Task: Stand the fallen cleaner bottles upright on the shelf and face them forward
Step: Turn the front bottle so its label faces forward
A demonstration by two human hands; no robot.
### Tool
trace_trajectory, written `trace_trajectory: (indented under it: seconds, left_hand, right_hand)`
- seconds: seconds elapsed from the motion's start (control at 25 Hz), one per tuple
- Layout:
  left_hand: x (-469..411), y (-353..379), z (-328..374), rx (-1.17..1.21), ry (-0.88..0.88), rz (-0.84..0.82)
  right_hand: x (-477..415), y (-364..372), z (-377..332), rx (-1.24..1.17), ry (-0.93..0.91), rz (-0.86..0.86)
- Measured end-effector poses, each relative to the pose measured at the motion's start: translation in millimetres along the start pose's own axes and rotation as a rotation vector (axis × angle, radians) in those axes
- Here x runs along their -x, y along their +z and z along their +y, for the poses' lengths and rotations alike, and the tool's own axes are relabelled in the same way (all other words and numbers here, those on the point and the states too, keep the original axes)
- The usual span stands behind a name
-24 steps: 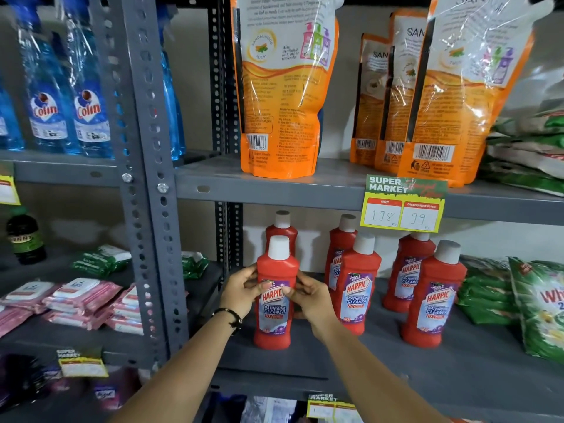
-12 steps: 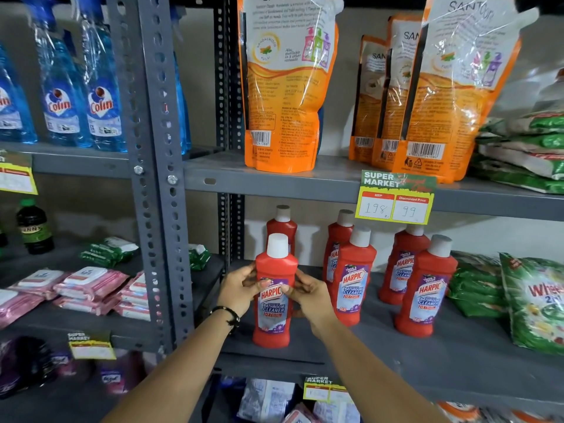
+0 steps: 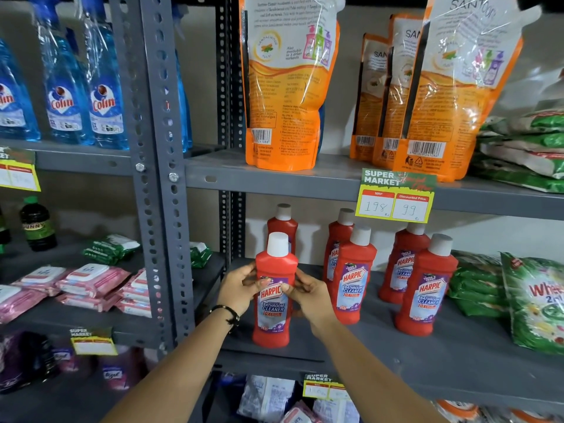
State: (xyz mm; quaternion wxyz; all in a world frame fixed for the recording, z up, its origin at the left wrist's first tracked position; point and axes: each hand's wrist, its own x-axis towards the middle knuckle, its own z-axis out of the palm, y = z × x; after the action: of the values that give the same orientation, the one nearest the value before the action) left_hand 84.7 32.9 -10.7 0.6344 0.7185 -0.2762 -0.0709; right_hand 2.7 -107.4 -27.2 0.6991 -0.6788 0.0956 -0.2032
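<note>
Red Harpic bottle (image 3: pixel 273 296) w/ white cap stands upright at front-left of grey shelf (image 3: pixel 427 358), label facing fwd. Left hand (image 3: pixel 238 288) and right hand (image 3: pixel 308 293) clasp it from either side, fingers wrapped round its upper body, thumbs on the label. Five more red bottles (image 3: pixel 354 276) upright behind and to the right. Orange refill pouches (image 3: pixel 287 87) on shelf above.
</note>
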Motion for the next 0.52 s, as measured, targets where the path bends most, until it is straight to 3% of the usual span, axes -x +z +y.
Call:
trace_trajectory:
  seconds: [0.52]
  left_hand:
    - [2.8, 0.3, 2.5, -0.035, -0.025, -0.005]
  right_hand:
    - [0.4, 0.5, 0.5, 0.013, 0.015, 0.006]
